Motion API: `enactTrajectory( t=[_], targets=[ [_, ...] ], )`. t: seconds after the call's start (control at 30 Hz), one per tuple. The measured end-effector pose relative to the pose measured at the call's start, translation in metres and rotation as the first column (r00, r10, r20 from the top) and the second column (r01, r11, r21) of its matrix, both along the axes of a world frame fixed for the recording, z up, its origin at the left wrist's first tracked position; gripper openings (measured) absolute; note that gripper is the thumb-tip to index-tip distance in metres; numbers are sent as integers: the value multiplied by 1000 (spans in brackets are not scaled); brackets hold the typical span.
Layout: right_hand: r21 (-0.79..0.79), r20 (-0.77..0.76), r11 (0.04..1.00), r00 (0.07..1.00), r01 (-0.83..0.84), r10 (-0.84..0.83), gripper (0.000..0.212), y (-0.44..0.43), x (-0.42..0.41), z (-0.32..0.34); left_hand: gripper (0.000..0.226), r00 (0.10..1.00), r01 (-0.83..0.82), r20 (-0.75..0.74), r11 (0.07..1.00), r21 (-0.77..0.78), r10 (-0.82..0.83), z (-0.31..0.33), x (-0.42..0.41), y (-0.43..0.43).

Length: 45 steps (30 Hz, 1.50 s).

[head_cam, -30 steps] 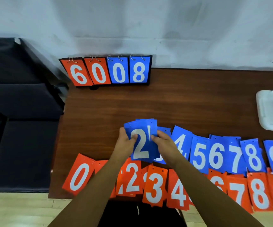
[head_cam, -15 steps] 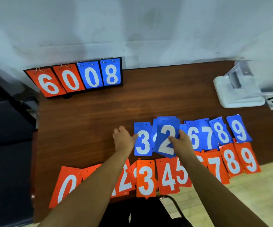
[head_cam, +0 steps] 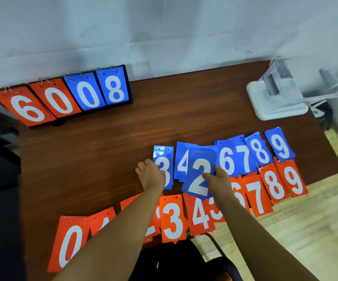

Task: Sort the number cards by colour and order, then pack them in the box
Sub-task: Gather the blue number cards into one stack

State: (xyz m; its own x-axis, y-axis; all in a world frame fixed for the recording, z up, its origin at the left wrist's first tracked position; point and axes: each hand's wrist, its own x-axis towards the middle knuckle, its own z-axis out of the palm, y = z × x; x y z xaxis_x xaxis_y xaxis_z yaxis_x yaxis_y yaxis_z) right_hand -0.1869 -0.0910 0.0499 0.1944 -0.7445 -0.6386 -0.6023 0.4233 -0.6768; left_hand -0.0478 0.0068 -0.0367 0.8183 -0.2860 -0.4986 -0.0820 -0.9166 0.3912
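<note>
Blue number cards lie in a row on the brown table (head_cam: 95,151): blue 3 (head_cam: 167,157), blue 4 (head_cam: 182,163), then 6, 7, 8 and blue 9 (head_cam: 279,147). My right hand (head_cam: 217,178) grips a small stack of blue cards with the blue 2 (head_cam: 199,175) on top, held over the row. My left hand (head_cam: 151,174) rests on the left edge of the blue 3, fingers curled. Orange cards run along the near edge, from orange 0 (head_cam: 68,243) through orange 3 (head_cam: 172,219) to orange 9 (head_cam: 292,179); my arms hide some of them.
A flip scoreboard (head_cam: 62,99) reading 6 0 0 8 stands at the back left against the wall. A white and clear plastic stand (head_cam: 275,98) sits at the back right corner. A black chair seat (head_cam: 184,260) shows below the table edge.
My left hand let go of the blue stack and moved onto the blue 3. My right hand carried the stack topped by the 2 rightward over the row. The view swung right.
</note>
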Motion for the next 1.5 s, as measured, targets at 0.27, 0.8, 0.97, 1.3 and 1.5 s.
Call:
enactTrajectory(
  t=[0.27, 0.8, 0.97, 1.3, 1.5],
  targets=[
    [-4, 1, 999, 999, -52, 52, 28, 3, 6, 10, 28, 917, -360, -309, 857, -368, 252, 31, 33, 46],
    [-2, 104, 946, 941, -324, 322, 21, 35, 19, 38, 35, 923, -121, -372, 843, -524, -99, 90, -20, 33],
    [-7, 56, 965, 964, -261, 261, 23, -12, 0, 29, 24, 945, -69, -316, 888, -456, -89, 79, -22, -1],
    [-19, 35, 974, 974, -224, 225, 13, -145, -47, 23, 75, 999, -17, -34, 997, 80, 20, 28, -46, -82],
    [23, 20, 967, 967, -253, 253, 11, -179, -62, 6, 72, 997, -79, 27, 984, 158, 75, 14, -65, -92]
  ],
)
